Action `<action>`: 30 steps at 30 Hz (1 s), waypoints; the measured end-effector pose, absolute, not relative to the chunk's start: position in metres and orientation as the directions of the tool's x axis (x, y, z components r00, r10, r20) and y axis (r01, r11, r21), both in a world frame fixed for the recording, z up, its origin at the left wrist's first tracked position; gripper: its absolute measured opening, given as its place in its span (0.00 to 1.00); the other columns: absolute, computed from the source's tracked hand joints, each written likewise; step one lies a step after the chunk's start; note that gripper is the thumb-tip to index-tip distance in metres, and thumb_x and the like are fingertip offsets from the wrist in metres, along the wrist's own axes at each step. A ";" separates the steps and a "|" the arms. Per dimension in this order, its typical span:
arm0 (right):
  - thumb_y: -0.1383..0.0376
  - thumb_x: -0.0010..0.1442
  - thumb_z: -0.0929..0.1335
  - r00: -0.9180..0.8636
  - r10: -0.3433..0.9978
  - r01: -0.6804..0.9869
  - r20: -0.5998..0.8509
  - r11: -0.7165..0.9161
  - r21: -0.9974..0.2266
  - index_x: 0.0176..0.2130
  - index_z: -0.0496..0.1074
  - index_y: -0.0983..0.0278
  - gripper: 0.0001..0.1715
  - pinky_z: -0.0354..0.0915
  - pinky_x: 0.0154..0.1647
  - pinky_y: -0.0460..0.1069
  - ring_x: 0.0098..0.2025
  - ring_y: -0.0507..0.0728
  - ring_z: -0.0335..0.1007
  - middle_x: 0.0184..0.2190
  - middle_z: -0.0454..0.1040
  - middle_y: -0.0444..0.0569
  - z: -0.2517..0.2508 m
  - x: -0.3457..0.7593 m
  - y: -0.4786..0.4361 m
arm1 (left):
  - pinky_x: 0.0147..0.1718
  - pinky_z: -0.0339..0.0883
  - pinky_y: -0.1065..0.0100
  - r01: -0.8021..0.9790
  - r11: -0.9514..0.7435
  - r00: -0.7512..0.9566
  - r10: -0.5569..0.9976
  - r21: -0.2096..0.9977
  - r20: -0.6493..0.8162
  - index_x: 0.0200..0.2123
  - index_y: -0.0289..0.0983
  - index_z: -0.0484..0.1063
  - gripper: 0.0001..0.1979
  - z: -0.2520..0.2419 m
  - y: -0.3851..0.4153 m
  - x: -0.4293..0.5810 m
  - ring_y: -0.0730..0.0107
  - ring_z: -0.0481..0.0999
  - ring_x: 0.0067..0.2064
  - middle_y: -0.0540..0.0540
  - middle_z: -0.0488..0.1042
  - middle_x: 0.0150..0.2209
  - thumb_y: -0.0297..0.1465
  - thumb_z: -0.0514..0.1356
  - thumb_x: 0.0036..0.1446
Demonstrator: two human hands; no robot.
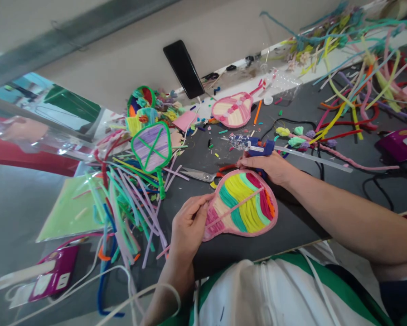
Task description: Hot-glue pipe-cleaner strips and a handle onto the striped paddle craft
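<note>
My left hand pinches the narrow end of a pear-shaped pipe-cleaner panel. It has a pink rim, bands of yellow, teal, magenta and orange, and a pink strip along its length. Wrapped round the handle of a blue hot glue gun is my right hand, just beyond the panel's far edge. The gun's nozzle points left, and a long clear glue stick extends from its back. Orange-handled scissors lie with blades apart between the two hands.
Loose pipe cleaners cover the left side, and more pile up at right. A purple-and-green panel and a pink panel lie beyond. A phone leans at the back. Purple power strips sit at both sides, with trailing cables.
</note>
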State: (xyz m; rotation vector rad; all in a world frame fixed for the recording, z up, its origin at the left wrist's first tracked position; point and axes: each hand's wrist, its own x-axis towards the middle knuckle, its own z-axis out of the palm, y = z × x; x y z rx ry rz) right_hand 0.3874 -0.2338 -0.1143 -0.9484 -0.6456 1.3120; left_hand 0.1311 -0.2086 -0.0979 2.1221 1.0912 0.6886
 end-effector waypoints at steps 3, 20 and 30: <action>0.65 0.44 0.75 0.140 0.984 -0.512 -0.108 -0.021 -0.859 0.29 0.74 0.63 0.09 0.68 0.41 0.50 0.34 0.55 0.73 0.29 0.77 0.46 -0.115 0.387 -0.234 | 0.47 0.69 0.65 0.508 -0.461 0.522 0.837 0.728 0.166 0.42 0.37 0.77 0.12 -0.098 -0.208 0.131 0.67 0.75 0.44 0.45 0.77 0.42 0.29 0.55 0.60; 0.66 0.43 0.74 0.103 0.990 -0.439 -0.095 -0.040 -0.898 0.28 0.75 0.63 0.07 0.68 0.42 0.50 0.36 0.55 0.73 0.31 0.77 0.45 -0.110 0.388 -0.237 | 0.46 0.69 0.65 0.518 -0.460 0.519 0.839 0.721 0.163 0.41 0.37 0.77 0.12 -0.096 -0.210 0.134 0.67 0.75 0.43 0.45 0.77 0.41 0.29 0.55 0.60; 0.64 0.45 0.73 0.140 0.989 -0.346 -0.053 -0.001 -0.938 0.27 0.74 0.62 0.06 0.67 0.41 0.51 0.35 0.57 0.73 0.30 0.77 0.46 -0.113 0.387 -0.238 | 0.45 0.68 0.67 0.500 -0.479 0.541 0.823 0.722 0.171 0.41 0.36 0.78 0.13 -0.092 -0.210 0.135 0.67 0.75 0.43 0.44 0.78 0.40 0.25 0.53 0.59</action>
